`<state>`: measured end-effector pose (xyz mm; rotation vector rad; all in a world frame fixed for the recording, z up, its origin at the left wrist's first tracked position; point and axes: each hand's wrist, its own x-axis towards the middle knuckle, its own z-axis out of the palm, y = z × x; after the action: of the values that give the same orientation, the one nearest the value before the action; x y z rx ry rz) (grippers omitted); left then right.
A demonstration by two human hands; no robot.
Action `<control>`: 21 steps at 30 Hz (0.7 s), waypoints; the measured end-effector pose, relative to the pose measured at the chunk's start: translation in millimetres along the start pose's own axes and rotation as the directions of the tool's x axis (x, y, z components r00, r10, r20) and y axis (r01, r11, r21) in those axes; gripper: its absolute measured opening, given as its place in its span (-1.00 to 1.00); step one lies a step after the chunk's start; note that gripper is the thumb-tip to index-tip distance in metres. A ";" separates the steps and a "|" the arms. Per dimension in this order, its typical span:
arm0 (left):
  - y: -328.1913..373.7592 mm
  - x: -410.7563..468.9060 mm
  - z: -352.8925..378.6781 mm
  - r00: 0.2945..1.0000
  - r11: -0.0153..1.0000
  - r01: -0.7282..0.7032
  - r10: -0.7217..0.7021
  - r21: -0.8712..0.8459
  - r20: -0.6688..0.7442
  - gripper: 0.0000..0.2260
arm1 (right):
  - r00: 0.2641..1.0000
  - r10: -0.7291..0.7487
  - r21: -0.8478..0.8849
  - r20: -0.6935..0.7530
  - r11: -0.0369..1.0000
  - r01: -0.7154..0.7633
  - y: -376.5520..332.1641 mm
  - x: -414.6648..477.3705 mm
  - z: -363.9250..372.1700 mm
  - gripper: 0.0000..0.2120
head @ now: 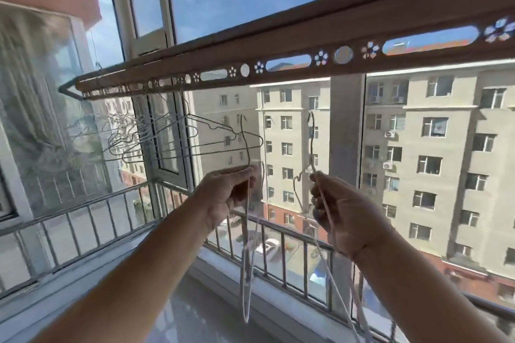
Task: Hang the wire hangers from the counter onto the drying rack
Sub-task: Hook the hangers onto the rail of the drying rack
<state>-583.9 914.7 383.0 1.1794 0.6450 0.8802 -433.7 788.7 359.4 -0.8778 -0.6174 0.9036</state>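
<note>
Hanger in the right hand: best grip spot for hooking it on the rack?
Pinch the hanger at the neck, just under its hook, from below, as the right hand does. The hook stands upright and free to go over the rack above; the body hangs down.

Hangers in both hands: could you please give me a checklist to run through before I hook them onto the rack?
1. Left hand has a grip on the left hanger: ok.
2. Right hand has a grip on the right hanger: ok.
3. Both hooks up, under the rack: ok.
4. Free holes above the hooks: ok.
5. Left hanger clear of the hung hangers: cannot tell, they overlap in view.
6. Held hangers apart: ok.
</note>
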 end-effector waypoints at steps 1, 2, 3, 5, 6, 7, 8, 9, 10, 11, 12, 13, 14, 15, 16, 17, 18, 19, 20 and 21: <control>8.1 8.1 -4.2 1.000 1.000 -0.019 0.019 0.007 -0.011 -0.77 | 1.000 -0.025 -0.016 0.009 1.000 0.025 -2.2 10.2 7.7 -0.97; 16.1 15.2 -8.1 0.999 0.999 -0.038 0.039 0.009 -0.017 -0.76 | 0.998 -0.051 -0.032 0.020 0.998 0.052 -3.8 20.2 15.7 -0.96; 23.5 22.2 -12.1 0.998 0.998 -0.055 0.055 0.004 -0.018 -0.77 | 0.996 -0.076 -0.042 0.037 0.996 0.078 -4.8 29.6 24.0 -0.96; 37.6 34.5 -19.7 0.997 0.997 -0.075 0.075 -0.017 -0.012 -0.79 | 0.989 -0.122 -0.056 0.078 0.990 0.127 -5.2 46.9 41.3 -0.95; 44.1 40.2 -23.6 0.996 0.996 -0.085 0.085 -0.021 -0.009 -0.80 | 0.987 -0.139 -0.067 0.085 0.987 0.145 -4.7 54.8 49.5 -0.94; 50.1 46.1 -27.6 0.995 0.995 -0.099 0.098 -0.018 -0.009 -0.81 | 0.985 -0.149 -0.079 0.085 0.985 0.156 -4.2 62.1 57.6 -0.94; 55.8 51.2 -31.5 0.994 0.994 -0.113 0.113 -0.012 -0.008 -0.82 | 0.984 -0.156 -0.087 0.084 0.983 0.163 -3.8 69.2 65.5 -0.94; 61.2 56.9 -35.6 0.992 0.992 -0.126 0.126 -0.005 -0.006 -0.83 | 0.983 -0.163 -0.091 0.088 0.981 0.171 -3.8 75.4 73.4 -0.94; 66.1 62.2 -39.6 0.990 0.991 -0.138 0.138 -0.001 -0.003 -0.83 | 0.981 -0.171 -0.097 0.096 0.979 0.180 -3.9 81.2 81.2 -0.94; 70.3 67.9 -44.0 0.989 0.989 -0.149 0.149 0.003 0.001 -0.84 | 0.978 -0.178 -0.104 0.104 0.976 0.189 -4.1 86.7 89.0 -0.95; 74.3 73.3 -48.1 0.987 0.987 -0.158 0.158 0.009 0.008 -0.84 | 0.977 -0.185 -0.110 0.107 0.974 0.197 -4.3 91.7 96.4 -0.95; 77.8 79.2 -51.9 0.986 0.986 -0.163 0.163 0.018 0.018 -0.84 | 0.976 -0.193 -0.113 0.104 0.972 0.205 -4.2 96.6 103.3 -0.94; 81.5 85.4 -55.3 0.986 0.986 -0.164 0.164 0.028 0.029 -0.83 | 0.975 -0.202 -0.116 0.094 0.970 0.212 -3.9 101.9 109.9 -0.92; 84.7 91.8 -58.5 0.986 0.986 -0.162 0.160 0.033 0.038 -0.83 | 0.974 -0.211 -0.124 0.080 0.968 0.219 -3.3 106.5 116.0 -0.90; 88.1 97.5 -61.3 0.987 0.987 -0.156 0.155 0.032 0.048 -0.83 | 0.973 -0.220 -0.135 0.064 0.965 0.227 -2.3 111.3 121.5 -0.89; 91.5 103.7 -63.8 0.987 0.988 -0.153 0.151 0.028 0.060 -0.84 | 0.972 -0.230 -0.145 0.049 0.961 0.235 -1.3 116.4 126.4 -0.88; 95.1 109.2 -65.6 0.986 0.988 -0.153 0.151 0.027 0.073 -0.84 | 0.970 -0.239 -0.153 0.037 0.958 0.242 -0.5 121.8 130.3 -0.89; 98.5 114.9 -67.1 0.985 0.988 -0.154 0.151 0.029 0.088 -0.85 | 0.968 -0.248 -0.158 0.025 0.956 0.249 0.3 127.1 133.6 -0.90; 101.5 120.3 -68.4 0.983 0.988 -0.155 0.151 0.029 0.104 -0.85 | 0.967 -0.256 -0.164 0.015 0.953 0.255 1.1 132.3 136.5 -0.91; 104.0 125.8 -69.7 0.982 0.988 -0.153 0.149 0.025 0.118 -0.85 | 0.964 -0.264 -0.173 0.005 0.950 0.261 1.9 137.0 139.2 -0.92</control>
<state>-600.5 1070.9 465.7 1.3130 0.4821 0.9235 -474.0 960.8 442.7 -0.9312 -0.7856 0.6072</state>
